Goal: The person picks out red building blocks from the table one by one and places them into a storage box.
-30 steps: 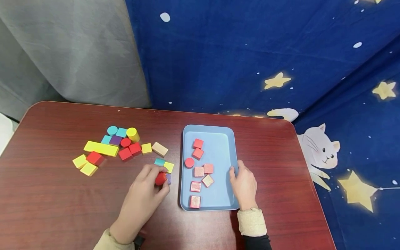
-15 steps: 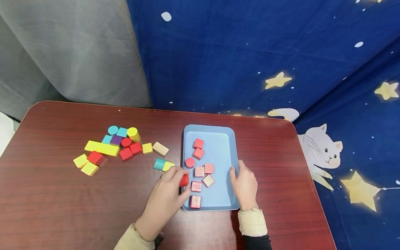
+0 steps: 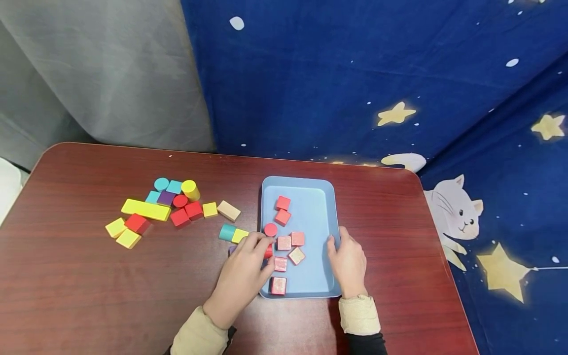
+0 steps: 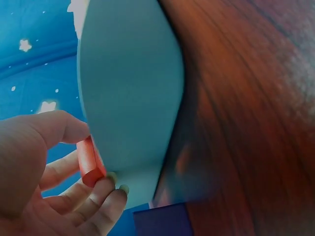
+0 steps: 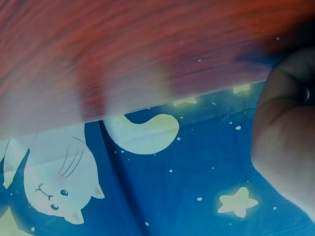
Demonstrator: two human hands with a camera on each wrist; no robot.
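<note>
My left hand [image 3: 246,271] is over the left rim of the blue tray [image 3: 319,197], pinching a red block [image 3: 268,251] just inside it. In the left wrist view the red block [image 4: 88,162] sits between thumb and fingertips, beside the tray wall [image 4: 133,88]. With its thumb on the inner side, my right hand [image 3: 348,264] grips the tray's right rim. Several red blocks [image 3: 282,217] and a round red piece [image 3: 270,230] lie in the tray's left half. Only part of the right hand [image 5: 290,113] shows in the right wrist view; its fingertips are hidden there.
Left of the tray lie a teal cylinder [image 3: 227,231], a yellow block [image 3: 239,235], a partly hidden purple block [image 3: 231,250] and a plain wooden block [image 3: 229,210]. Farther left is a group of coloured blocks with a long yellow one [image 3: 145,209]. A curtain hangs behind the table [image 3: 80,286].
My left hand has carried the red block rightward from the table, beside the purple block, to over the tray's left side. My right hand has stayed on the rim.
</note>
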